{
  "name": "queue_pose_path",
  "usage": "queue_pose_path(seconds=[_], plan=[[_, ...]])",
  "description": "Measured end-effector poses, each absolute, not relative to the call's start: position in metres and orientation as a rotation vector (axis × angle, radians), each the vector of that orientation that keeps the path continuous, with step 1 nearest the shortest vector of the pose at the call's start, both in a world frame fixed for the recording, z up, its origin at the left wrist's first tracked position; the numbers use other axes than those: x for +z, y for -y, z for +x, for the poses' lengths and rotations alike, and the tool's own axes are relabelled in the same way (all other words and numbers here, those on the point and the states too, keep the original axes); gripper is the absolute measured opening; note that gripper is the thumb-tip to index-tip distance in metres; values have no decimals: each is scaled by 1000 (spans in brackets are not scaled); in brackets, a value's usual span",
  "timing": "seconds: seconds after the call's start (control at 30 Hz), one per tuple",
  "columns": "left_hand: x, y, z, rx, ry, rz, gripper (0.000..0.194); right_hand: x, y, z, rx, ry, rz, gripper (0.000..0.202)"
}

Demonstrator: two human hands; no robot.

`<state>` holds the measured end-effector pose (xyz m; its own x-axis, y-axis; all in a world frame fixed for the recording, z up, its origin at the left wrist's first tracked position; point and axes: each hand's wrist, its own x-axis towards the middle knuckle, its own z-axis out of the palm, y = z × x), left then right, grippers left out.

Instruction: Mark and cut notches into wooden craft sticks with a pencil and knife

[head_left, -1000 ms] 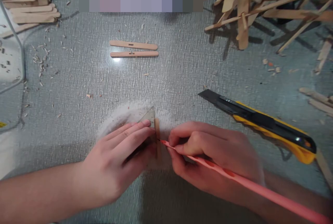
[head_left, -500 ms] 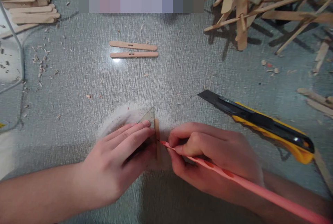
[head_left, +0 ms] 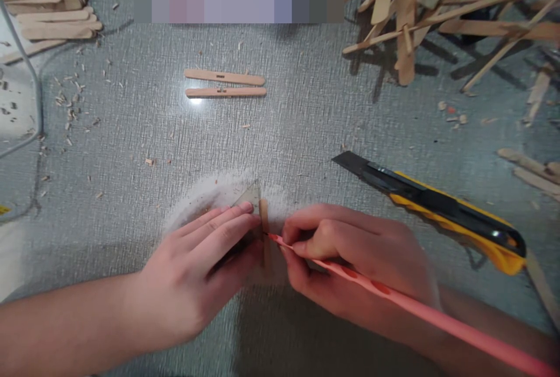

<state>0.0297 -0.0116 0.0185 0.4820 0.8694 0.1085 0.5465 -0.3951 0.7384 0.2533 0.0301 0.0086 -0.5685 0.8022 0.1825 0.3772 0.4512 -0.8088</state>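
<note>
My left hand point(head_left: 199, 260) presses down a clear triangular set square point(head_left: 251, 194), its fingers together and slightly bent. Most of the set square is hidden beneath them. Along its right edge lies a narrow wooden craft stick point(head_left: 263, 209), pointing away from me, its lower part in shadow. My right hand point(head_left: 350, 254) is closed around a pink pencil point(head_left: 415, 307) in a writing grip. The dark pencil tip touches or nearly touches the stick, close beside my left fingertips. A white powdery patch surrounds the set square on the surface.
A yellow and black utility knife point(head_left: 433, 210) lies to the right, blade out. Two notched craft sticks point(head_left: 225, 92) rest farther back. Stacked sticks point(head_left: 56, 24) are at the far left, a jumbled stick pile point(head_left: 406, 27) at the far right. Wood shavings point(head_left: 70, 97) dot the textured tabletop point(head_left: 297, 120).
The pencil tip has shifted very slightly up and left along the stick, and my right hand with it. My left hand and the set square stay put.
</note>
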Motion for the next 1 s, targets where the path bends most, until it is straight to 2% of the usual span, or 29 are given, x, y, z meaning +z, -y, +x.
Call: queue_pose_path(seconds=[1.0], plan=[[21,8,27,635,-1160,2131,17,9,-29,253,989,2125,-952,22]])
